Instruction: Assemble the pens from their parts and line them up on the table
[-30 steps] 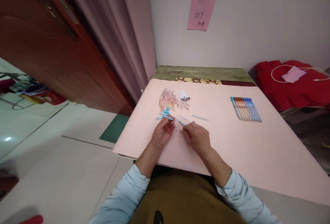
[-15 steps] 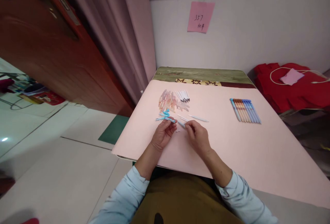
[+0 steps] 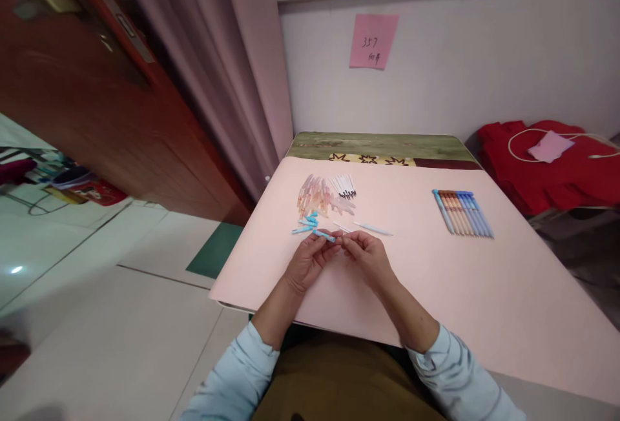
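My left hand (image 3: 310,261) pinches a bright blue pen part (image 3: 323,236) between thumb and fingers, just above the pink-covered table (image 3: 436,292). Fingertips of my right hand (image 3: 372,258) are closed at that part's right end; whatever they pinch is too small or hidden to make out. Several more blue pen parts (image 3: 303,230) lie just beyond my left hand. A pale blue pen barrel (image 3: 374,228) rests past my right hand, and a thin white refill (image 3: 340,226) lies partly behind the fingers.
Farther back lie a heap of clear, pinkish pen parts (image 3: 314,196) and a fan of white refills (image 3: 345,183) with dark ends. Assembled pens (image 3: 462,213) form a neat row at the right. Red cloth (image 3: 527,175) with a white cable sits beyond the table's right edge.
My right hand has moved left, bringing its fingertips to the blue pen part in my left hand. That part has shifted slightly down in view. The view has tilted up a little.
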{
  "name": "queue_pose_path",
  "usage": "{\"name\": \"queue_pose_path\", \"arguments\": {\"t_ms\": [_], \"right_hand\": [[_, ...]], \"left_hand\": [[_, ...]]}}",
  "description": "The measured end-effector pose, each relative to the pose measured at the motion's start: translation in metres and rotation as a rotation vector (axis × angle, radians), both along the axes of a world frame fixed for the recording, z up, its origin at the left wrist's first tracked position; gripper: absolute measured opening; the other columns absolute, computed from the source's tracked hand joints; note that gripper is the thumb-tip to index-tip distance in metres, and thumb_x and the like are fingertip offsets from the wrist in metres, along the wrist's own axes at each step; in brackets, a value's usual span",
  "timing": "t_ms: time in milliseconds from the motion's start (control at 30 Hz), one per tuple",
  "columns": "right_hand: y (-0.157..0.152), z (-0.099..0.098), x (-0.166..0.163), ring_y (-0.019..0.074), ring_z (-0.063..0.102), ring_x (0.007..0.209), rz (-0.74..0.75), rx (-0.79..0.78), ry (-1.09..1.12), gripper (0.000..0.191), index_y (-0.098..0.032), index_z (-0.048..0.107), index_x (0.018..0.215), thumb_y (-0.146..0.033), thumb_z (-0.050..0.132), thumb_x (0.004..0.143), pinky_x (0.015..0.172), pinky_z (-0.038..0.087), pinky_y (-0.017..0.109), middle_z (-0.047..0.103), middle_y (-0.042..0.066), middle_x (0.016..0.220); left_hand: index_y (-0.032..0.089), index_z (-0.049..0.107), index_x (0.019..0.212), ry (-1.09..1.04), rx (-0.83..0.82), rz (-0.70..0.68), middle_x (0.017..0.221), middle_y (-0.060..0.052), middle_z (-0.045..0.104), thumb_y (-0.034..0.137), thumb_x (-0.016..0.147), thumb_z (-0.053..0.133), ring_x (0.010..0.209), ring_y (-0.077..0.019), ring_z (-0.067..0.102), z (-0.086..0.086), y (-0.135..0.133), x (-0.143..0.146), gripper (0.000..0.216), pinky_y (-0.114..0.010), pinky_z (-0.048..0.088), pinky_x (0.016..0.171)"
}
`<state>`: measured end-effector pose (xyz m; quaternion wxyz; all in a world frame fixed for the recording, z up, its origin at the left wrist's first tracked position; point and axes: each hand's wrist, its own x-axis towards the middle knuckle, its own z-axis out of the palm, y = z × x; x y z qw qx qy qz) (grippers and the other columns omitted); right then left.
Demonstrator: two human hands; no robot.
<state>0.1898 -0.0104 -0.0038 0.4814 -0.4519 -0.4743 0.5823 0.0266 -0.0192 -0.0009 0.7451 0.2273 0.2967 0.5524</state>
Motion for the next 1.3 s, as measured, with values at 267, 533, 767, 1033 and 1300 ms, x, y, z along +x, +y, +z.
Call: {"name": "queue_pose_path", "arguments": {"t_ms": [267,533,767,1033,1300], "right_hand": [[-0.006,0.009,0.004,0.0133,0.054,0.059,-0.108,0.298,-0.462,0.021,-0.021,0.064,0.084,-0.039,0.055,0.090,0.057,0.040,0.024,0.063,-0.001,0.067],[-0.008,0.012,0.004,0.0143,0.058,0.065,-0.156,0.404,-0.583,0.023,-0.021,0.066,0.094,-0.038,0.051,0.092,0.063,0.044,0.025,0.068,0.001,0.078],[-0.008,0.007,0.004,0.0128,0.052,0.057,-0.116,0.406,-0.609,0.023,-0.022,0.069,0.081,-0.038,0.057,0.090,0.057,0.040,0.023,0.063,-0.001,0.066],[-0.007,0.010,0.004,0.0128,0.051,0.060,-0.284,0.441,-0.512,0.022,-0.020,0.066,0.078,-0.037,0.057,0.088,0.060,0.041,0.024,0.060,-0.001,0.067],[-0.003,0.006,0.009,0.0124,0.049,0.058,-0.312,0.260,-0.329,0.027,-0.019,0.070,0.080,-0.045,0.065,0.083,0.058,0.041,0.024,0.062,-0.001,0.065]], "left_hand": [[0.009,0.067,0.096,0.014,0.015,0.005,0.105,-0.012,0.073,0.015,0.081,0.073,0.094,-0.0165,0.071,0.001,0.001,0.003,0.018,-0.024,0.057,0.087],[0.010,0.067,0.094,0.002,0.003,0.002,0.100,-0.010,0.074,0.017,0.080,0.074,0.092,-0.0162,0.072,0.001,0.000,0.003,0.017,-0.023,0.059,0.084],[0.010,0.068,0.096,0.001,0.019,-0.005,0.103,-0.011,0.073,0.017,0.081,0.073,0.092,-0.0150,0.071,-0.001,0.000,0.002,0.017,-0.022,0.058,0.085],[0.010,0.068,0.094,0.013,0.009,0.016,0.098,-0.010,0.074,0.018,0.079,0.075,0.089,-0.0149,0.071,0.002,-0.001,0.004,0.018,-0.022,0.058,0.083],[0.010,0.068,0.094,0.036,0.006,0.056,0.107,-0.013,0.074,0.016,0.079,0.074,0.092,-0.0169,0.072,-0.001,0.000,0.004,0.017,-0.026,0.057,0.086]]}}
